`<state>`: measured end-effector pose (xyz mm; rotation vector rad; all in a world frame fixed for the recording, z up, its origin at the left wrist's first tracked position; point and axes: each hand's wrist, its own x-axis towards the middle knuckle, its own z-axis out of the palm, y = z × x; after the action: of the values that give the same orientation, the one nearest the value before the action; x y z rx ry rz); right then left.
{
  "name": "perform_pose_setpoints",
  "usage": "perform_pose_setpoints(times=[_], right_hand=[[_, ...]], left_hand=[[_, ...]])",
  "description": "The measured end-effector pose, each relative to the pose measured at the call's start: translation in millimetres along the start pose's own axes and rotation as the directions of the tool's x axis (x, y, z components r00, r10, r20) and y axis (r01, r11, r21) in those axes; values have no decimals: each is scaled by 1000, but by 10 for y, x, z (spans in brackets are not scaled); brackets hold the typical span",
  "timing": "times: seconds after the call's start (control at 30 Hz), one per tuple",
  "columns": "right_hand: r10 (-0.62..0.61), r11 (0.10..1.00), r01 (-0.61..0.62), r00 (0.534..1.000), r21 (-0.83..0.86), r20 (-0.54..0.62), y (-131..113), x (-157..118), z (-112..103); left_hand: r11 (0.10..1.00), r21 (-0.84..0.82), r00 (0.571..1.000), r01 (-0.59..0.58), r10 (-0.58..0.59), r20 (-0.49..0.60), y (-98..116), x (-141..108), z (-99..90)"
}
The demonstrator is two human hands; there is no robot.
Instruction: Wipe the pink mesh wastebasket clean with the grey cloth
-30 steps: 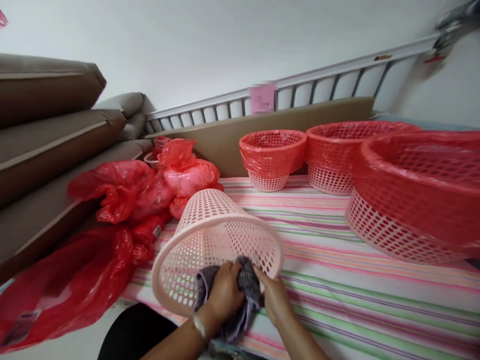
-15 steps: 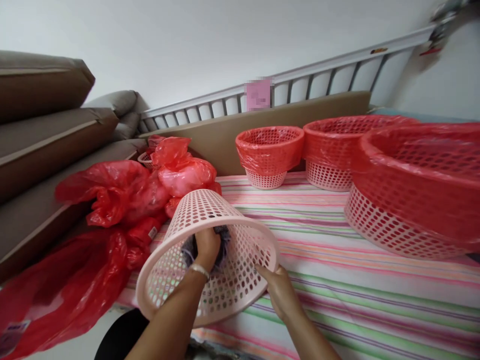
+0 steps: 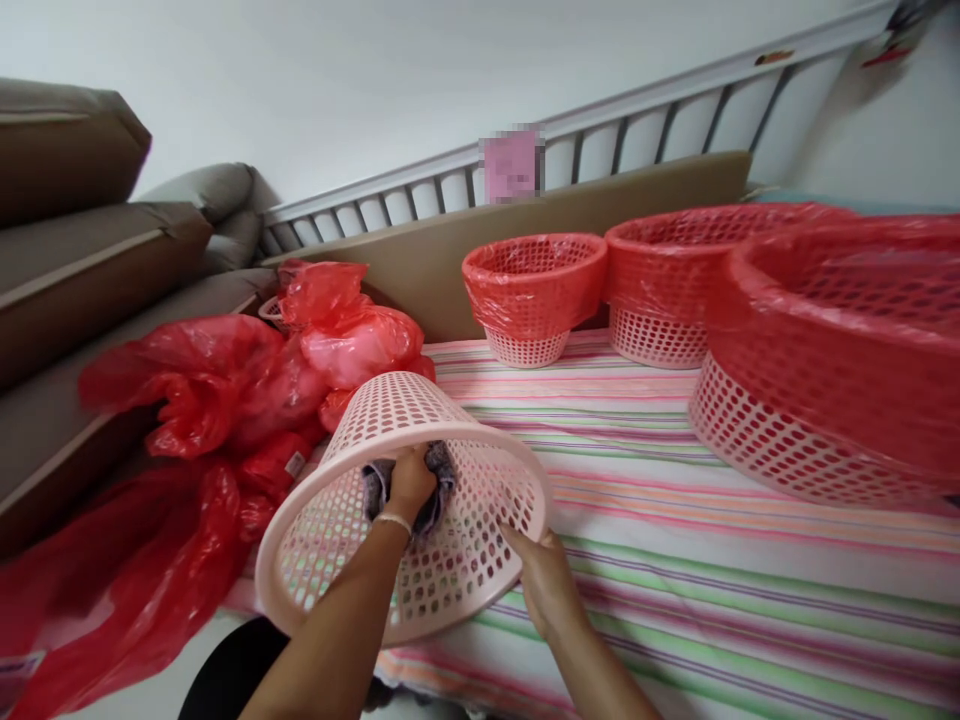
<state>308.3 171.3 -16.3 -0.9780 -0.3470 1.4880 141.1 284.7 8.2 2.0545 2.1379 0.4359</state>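
Observation:
A pink perforated plastic basket (image 3: 525, 460) lies on its side on the striped sheet, its wide mouth facing me. Inside it, my left hand (image 3: 411, 482) is closed on a dark grey-purple cloth (image 3: 444, 475) pressed near the inner wall; the fingertips are hidden by the cloth. My right hand (image 3: 541, 570) grips the rim at the right side of the basket, thumb inside the mouth and the other fingers mostly hidden outside.
Three baskets lined with red plastic bags, small (image 3: 532, 285), medium (image 3: 660, 290) and large (image 3: 840, 330), stand along the back and right. Red plastic bags (image 3: 195, 370) pile up at left beside stacked grey-brown cushions (image 3: 90, 260). A white railing (image 3: 592, 150) runs behind.
My left hand and the cloth have shifted slightly within the basket, and more of the hand shows. My right hand still holds the rim. The whole view has moved a little.

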Motion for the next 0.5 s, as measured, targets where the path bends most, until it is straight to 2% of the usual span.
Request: perform_pose_setpoints(times=[0.13, 0.23, 0.3, 0.4, 0.5], right_hand=[[-17, 1000, 17, 1000, 1, 4, 24, -2, -8], [-42, 999, 42, 999, 23, 10, 23, -1, -20], [-59, 998, 59, 998, 36, 7, 17, -5, -26], [-66, 997, 65, 998, 33, 7, 21, -14, -29], [-80, 997, 80, 997, 13, 6, 43, -23, -29]], left_hand=[[998, -41, 998, -48, 50, 30, 152, -558, -1], [983, -108, 985, -146, 155, 75, 267, -1052, -31], [951, -198, 962, -236, 257, 93, 318, -1308, -60], [910, -290, 939, -295, 333, 90, 346, -1497, -98], [905, -304, 936, -298, 339, 92, 341, -1513, -113]])
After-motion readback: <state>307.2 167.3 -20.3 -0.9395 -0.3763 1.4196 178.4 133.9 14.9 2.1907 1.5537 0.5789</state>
